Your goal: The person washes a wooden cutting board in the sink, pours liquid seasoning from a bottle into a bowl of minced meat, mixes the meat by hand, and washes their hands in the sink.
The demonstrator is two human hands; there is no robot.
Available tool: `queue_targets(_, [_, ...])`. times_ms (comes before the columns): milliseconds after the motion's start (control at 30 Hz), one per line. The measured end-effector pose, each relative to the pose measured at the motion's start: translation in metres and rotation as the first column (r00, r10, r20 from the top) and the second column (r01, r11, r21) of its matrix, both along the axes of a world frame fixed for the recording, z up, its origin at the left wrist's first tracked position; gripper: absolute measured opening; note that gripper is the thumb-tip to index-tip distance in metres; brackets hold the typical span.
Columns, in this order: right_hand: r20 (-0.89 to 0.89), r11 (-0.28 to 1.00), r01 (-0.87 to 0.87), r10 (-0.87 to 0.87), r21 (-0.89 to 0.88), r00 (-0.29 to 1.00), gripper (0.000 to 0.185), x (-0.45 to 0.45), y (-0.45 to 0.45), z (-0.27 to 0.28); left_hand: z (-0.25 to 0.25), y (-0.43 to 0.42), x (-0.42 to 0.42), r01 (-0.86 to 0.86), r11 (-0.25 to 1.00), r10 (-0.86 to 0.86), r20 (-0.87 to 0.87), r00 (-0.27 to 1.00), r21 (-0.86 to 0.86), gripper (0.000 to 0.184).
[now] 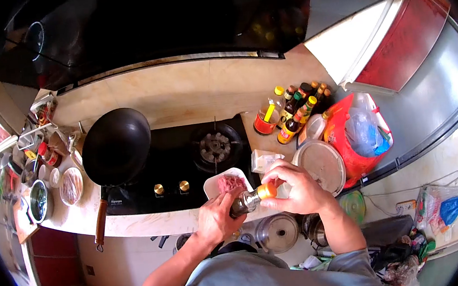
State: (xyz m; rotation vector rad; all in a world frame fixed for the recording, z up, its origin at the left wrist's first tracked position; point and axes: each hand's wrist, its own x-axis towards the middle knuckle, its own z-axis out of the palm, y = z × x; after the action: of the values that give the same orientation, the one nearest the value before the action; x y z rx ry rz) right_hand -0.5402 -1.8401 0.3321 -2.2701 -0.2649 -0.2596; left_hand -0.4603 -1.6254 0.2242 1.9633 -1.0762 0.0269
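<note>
My left hand (215,218) is wrapped around a small glass spice jar (251,200) with dark contents, held tilted at the counter's front edge. The fingers of my right hand (300,189) close on the jar's orange cap (267,190). Whether the cap is loose or still seated I cannot tell. Just behind the jar, a white tray (209,188) holds pink minced meat (232,183); my left hand covers part of its front.
A black wok (117,145) stands on the gas stove (173,165), its wooden handle jutting past the front edge. Several sauce bottles (287,131), a round lidded tub (325,167) and a red bag (344,132) are at the right. Bowls (71,187) stand at the left.
</note>
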Motion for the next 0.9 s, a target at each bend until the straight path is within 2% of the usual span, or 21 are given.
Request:
queue_targets(100, [-0.066,0.992,-0.123,0.124,0.023,0.99,0.035,-0.002,-0.002,-0.001,-0.005,0.012,0.001,0.063,0.997,-0.065,0.04,0.997,0.049,0.07])
queue_targets(200, [-0.221,0.987,-0.14,0.156,0.084,0.963,0.036,-0.004,0.002,0.002,-0.008,0.017,-0.001,0.076,0.994,-0.085,0.12,0.989,0.077,0.074])
queue_targets(333, [-0.364,0.981,0.007,0.066,0.195,0.929,0.036,-0.013,0.009,-0.011,-0.006,0.023,-0.004,0.044,0.992,-0.064,0.175,0.982,0.116,0.072])
queue_targets(433, [-0.339,0.933,0.028,0.102,0.36,0.935,0.031,-0.017,0.006,-0.026,-0.013,0.028,-0.006,0.015,0.988,-0.04,0.163,0.986,0.152,0.075])
queue_targets(533, [-0.356,0.981,0.086,-0.02,0.172,0.934,0.03,-0.018,0.011,-0.02,-0.017,0.034,-0.007,-0.019,0.97,-0.029,0.194,0.981,0.241,0.077])
queue_targets(567, [-0.291,0.998,0.047,-0.03,0.05,0.956,0.028,-0.018,0.014,-0.022,-0.017,0.036,-0.007,-0.016,0.963,-0.044,0.214,0.976,0.27,0.078])
queue_targets(667, [-0.248,0.993,0.008,-0.037,-0.119,0.968,0.026,-0.022,0.017,-0.05,-0.023,0.041,-0.01,-0.008,0.942,-0.092,0.28,0.955,0.336,0.073])
queue_targets(700, [-0.33,0.996,-0.008,-0.022,-0.091,0.944,0.024,-0.021,0.023,-0.047,-0.027,0.043,-0.012,-0.006,0.934,-0.109,0.302,0.947,0.356,0.071])
queue_targets(733, [-0.308,0.99,0.012,-0.055,-0.139,0.95,0.022,-0.023,0.028,-0.058,-0.029,0.046,-0.014,-0.005,0.924,-0.117,0.296,0.948,0.382,0.07])
queue_targets(867, [-0.445,0.987,0.043,-0.109,-0.157,0.889,0.021,-0.032,0.042,-0.089,-0.054,0.055,-0.023,0.015,0.902,-0.147,0.275,0.95,0.431,0.065])
queue_targets(900, [-0.398,0.984,0.049,-0.115,-0.172,0.91,0.021,-0.037,0.044,-0.103,-0.057,0.058,-0.025,0.041,0.904,-0.155,0.237,0.959,0.425,0.065])
